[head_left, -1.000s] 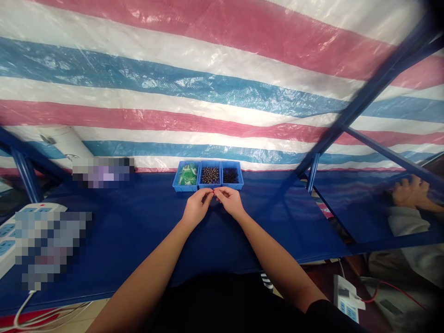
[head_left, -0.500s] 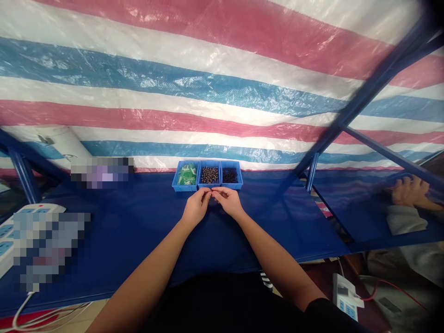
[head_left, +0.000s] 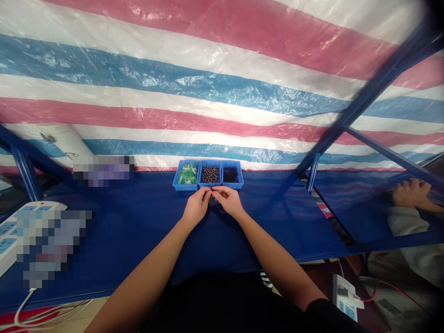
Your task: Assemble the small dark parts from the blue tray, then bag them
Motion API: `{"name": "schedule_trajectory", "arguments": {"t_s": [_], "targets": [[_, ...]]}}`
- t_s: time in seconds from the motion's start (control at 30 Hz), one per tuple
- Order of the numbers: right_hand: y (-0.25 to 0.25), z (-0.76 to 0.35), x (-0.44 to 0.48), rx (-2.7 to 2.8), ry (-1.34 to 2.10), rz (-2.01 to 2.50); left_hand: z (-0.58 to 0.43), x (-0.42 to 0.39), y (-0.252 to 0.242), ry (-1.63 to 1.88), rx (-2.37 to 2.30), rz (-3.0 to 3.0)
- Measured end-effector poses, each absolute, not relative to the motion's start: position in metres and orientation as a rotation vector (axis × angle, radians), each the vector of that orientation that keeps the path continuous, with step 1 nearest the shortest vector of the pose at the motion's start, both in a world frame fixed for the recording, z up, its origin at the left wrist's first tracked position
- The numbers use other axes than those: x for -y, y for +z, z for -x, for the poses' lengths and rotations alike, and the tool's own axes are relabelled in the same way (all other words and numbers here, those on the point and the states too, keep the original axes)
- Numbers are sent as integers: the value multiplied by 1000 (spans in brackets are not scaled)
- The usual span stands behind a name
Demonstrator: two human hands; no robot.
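Striped plastic tarpaulin [head_left: 208,92] hangs behind a bench covered with dark blue cloth [head_left: 284,222]. On it stand three blue plastic bins [head_left: 185,188], holding green parts [head_left: 187,175], brown small parts [head_left: 210,175] and black small parts [head_left: 231,175]. Just in front of the bins, the left hand [head_left: 196,206] and right hand [head_left: 227,201] meet, their fingertips [head_left: 215,193] pressed together like a pinch. What they pinch, I cannot tell; it is too small to see.

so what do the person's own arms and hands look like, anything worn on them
The right hand and left hand are bare, with no gloves, rings or watch showing. The right forearm and left forearm are bare too. A short black sleeve ends near the left elbow; the right sleeve is out of view.
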State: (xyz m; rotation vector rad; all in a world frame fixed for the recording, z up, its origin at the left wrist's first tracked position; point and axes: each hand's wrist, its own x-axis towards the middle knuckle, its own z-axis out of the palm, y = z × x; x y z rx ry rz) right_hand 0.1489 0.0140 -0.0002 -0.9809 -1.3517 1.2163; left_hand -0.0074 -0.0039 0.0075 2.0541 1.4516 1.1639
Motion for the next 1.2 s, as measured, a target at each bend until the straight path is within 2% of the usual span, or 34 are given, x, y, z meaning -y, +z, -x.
{"name": "schedule_trajectory", "arguments": {"t_s": [0.47,0.83,1.2], "targets": [[-4,-152,-19,1327,1234,1006,5,2,5,1271,-1422,-2029],[-1,-149,-15,1356,1237,934,7,3,6,1157,-1487,-2028],[-4,-153,-19,1344,1221,1006,3,6,11,1229,-1423,-1988]]}}
